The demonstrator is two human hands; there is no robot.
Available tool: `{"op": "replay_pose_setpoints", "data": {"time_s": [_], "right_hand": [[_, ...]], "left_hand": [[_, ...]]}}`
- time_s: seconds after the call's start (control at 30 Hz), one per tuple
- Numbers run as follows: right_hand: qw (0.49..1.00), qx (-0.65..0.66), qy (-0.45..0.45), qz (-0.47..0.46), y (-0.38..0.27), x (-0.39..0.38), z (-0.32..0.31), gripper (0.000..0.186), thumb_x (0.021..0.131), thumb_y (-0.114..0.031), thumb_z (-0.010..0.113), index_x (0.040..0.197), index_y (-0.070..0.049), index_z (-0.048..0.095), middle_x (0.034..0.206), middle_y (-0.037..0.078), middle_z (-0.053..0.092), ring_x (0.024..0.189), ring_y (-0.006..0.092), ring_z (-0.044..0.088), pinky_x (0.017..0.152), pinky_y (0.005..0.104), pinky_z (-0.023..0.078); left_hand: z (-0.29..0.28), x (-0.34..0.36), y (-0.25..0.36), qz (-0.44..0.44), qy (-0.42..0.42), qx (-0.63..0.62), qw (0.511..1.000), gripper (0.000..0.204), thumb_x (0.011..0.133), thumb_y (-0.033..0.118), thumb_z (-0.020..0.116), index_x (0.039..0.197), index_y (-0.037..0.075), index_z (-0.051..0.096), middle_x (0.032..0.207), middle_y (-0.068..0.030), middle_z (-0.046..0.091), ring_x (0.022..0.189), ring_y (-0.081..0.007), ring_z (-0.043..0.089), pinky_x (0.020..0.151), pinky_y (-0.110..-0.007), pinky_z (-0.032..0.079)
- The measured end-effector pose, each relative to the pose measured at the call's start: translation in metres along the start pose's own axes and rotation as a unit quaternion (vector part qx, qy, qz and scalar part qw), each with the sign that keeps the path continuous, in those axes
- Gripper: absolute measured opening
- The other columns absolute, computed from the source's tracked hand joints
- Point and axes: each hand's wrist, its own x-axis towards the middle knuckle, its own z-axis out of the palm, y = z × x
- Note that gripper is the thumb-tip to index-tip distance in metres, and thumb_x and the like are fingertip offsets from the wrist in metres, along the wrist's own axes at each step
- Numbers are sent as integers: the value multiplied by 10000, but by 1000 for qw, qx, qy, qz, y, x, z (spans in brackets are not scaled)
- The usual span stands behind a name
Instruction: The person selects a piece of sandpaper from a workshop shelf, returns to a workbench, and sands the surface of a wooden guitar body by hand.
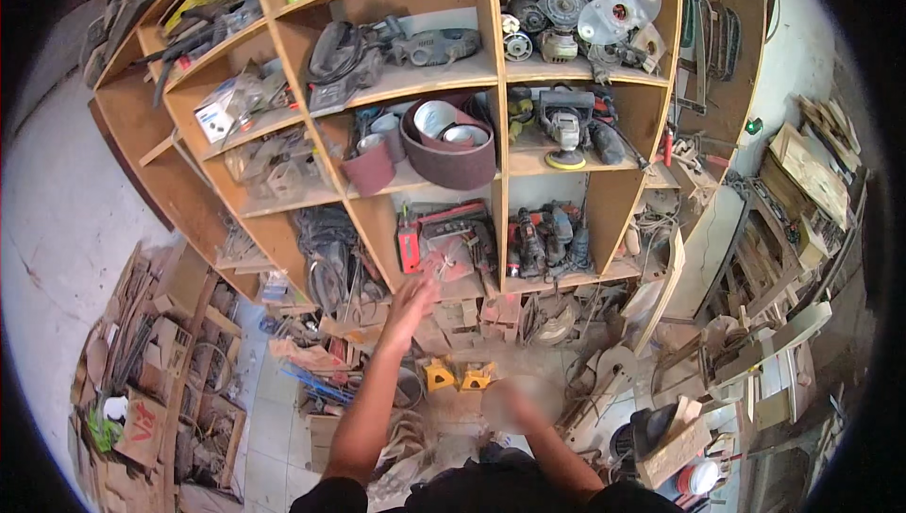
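My left hand (412, 312) is raised in front of a lower middle shelf compartment, its fingers stretched out toward a pinkish flat piece (449, 262) lying there. Whether the fingertips touch that piece I cannot tell. A red upright case (408, 247) stands just beyond the fingers, and dark tools (472, 230) lie to its right. My right hand (517, 406) is lower, over the floor area, and smeared, so its fingers do not show clearly. Two yellow tool parts (459, 375) sit between my hands, nearest to the right one.
A wooden shelf unit (503, 135) spans the front, holding sanding belts (451, 156), drills (557, 237) and a polisher (565, 131). Scrap wood (170, 353) is heaped at left, with more timber (783, 324) at right. A white-lidded bucket (698, 478) stands near my right side.
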Motion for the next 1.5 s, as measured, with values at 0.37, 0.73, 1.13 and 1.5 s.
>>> {"op": "replay_pose_setpoints", "data": {"time_s": [0.37,0.73,1.13,1.5], "right_hand": [[980,-13,-3,-199,-80,26,20,283,1014,-310,576,1162,-81,653,1056,76,684,948,230,678,816,411,591],[949,-100,57,-295,-224,22,102,277,1066,-297,510,1180,-80,641,1013,31,666,906,178,648,803,317,523],[675,-402,128,-606,-405,3,259,211,991,-156,664,1099,18,719,929,129,729,913,251,712,881,350,540],[452,-582,155,-658,-411,-1,366,835,729,-337,939,1371,51,572,1300,279,641,1057,462,675,936,471,543]], "left_hand": [[98,208,206,380,94,549,739,340,979,318,641,1103,24,760,1116,-181,762,1066,-399,710,946,-487,541],[45,252,211,407,71,368,833,384,980,376,686,959,-7,692,896,-273,675,858,-476,676,725,-492,513],[-13,181,144,478,222,13,850,216,1076,144,611,1121,-63,652,995,-122,687,900,-191,655,800,-354,517],[-21,169,117,319,218,26,922,223,1066,150,631,1181,-38,665,1082,-55,686,974,-92,606,868,-284,490]]}}
